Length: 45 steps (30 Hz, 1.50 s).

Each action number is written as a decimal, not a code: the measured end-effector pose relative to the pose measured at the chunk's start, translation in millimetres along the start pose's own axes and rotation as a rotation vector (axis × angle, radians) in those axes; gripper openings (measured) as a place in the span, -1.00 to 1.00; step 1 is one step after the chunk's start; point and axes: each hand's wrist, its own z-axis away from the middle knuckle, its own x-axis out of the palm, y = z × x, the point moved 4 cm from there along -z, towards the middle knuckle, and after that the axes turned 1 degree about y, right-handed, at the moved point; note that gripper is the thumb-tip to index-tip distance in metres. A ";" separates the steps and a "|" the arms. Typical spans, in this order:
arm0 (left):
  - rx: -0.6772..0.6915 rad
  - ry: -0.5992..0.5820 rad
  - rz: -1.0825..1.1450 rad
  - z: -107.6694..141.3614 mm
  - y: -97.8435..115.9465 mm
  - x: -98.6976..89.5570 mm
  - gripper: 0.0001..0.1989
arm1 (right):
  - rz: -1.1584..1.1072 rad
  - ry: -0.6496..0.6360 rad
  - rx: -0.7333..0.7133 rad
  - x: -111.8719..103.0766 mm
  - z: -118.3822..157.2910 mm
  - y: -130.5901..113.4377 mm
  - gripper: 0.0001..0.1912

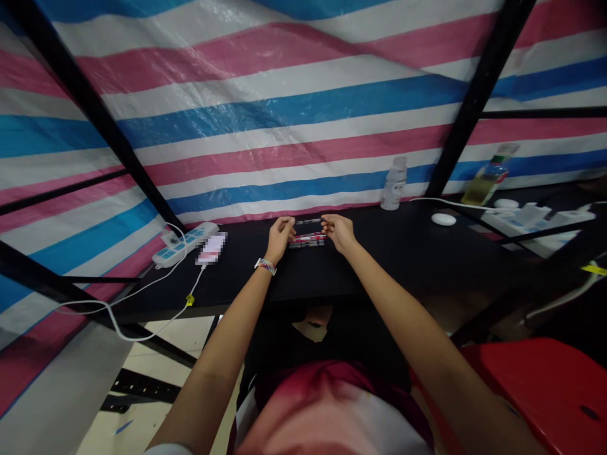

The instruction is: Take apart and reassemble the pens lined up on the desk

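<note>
Several slim pens [307, 241] lie side by side on the black table [227, 278], in front of me. One dark pen [308, 222] spans the gap between my hands, just beyond the others. My left hand [282, 237] pinches its left end, and a bracelet circles that wrist. At its right end, my right hand [338, 231] has its fingers closed on the same pen. The pens are too small to make out their markings.
A power strip [184, 245] and a phone [211, 248] on a white cable lie left. Behind on the right stand a white bottle [394, 184] and a yellowish bottle [488, 177]. A white oval object [443, 219] rests nearer. A red stool [540, 385] is lower right.
</note>
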 end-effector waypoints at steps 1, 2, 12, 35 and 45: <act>-0.013 -0.009 0.005 -0.1 -0.8 0.6 -0.61 | -0.002 0.000 0.004 0.1 -0.1 0.2 -0.90; -0.022 -0.017 0.004 -0.1 -1.5 1.1 -0.63 | -0.004 -0.002 0.008 0.4 0.0 0.3 -0.90; -0.023 -0.070 -0.016 1.1 -3.5 3.4 -0.75 | -0.007 -0.014 0.029 1.7 1.1 1.3 -0.91; -0.066 -0.010 -0.015 -1.6 -8.2 -0.3 -0.80 | -0.016 -0.029 0.033 -0.3 -3.3 4.8 -0.92; 0.001 0.011 0.022 -7.3 -5.5 -3.6 -0.73 | -0.077 -0.063 0.129 -1.3 -2.6 5.5 -0.94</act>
